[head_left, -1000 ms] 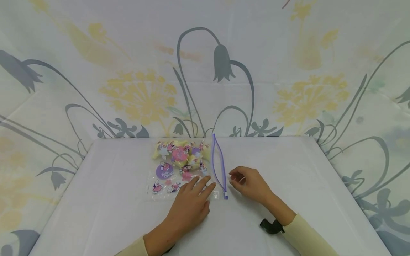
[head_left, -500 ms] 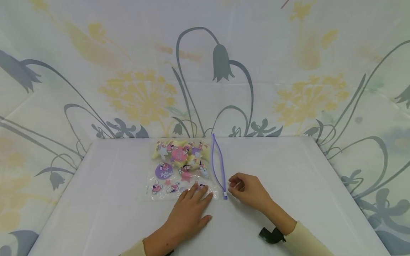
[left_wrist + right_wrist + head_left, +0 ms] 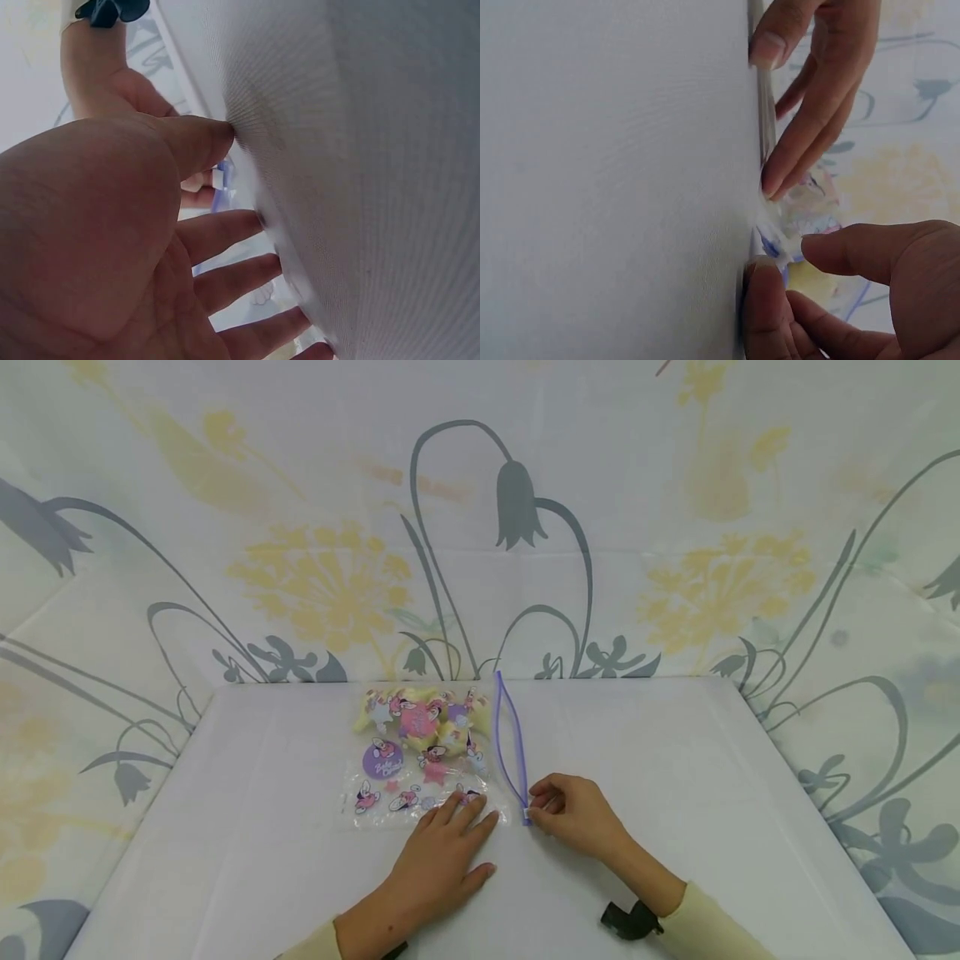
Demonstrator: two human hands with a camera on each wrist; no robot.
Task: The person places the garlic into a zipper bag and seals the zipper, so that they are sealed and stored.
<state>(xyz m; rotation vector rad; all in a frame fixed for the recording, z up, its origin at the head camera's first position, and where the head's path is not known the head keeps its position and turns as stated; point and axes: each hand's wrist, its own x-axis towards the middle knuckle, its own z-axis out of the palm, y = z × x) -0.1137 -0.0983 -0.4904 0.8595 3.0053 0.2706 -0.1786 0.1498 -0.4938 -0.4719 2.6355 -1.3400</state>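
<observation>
**Bag held flat, zip end pinched**

The clear printed zip bag lies flat on the white table, near its far edge, with its purple zip strip along the right side. The strip stands bowed apart along most of its length, so the mouth is not sealed there.

The left hand rests palm down, its straight fingers laid across the near corner of the bag. It grasps nothing; the flat pressure appears to anchor the thin film so that it cannot slide or lift.

The right hand sits just beside the near end of the zip strip. The right wrist view shows thumb and forefinger closed on that end in a pinch, at the point where the two tracks meet.

Yellow contents are bunched toward the far end of the bag, well apart from both hands. A flower-patterned cloth hangs behind the table.
</observation>
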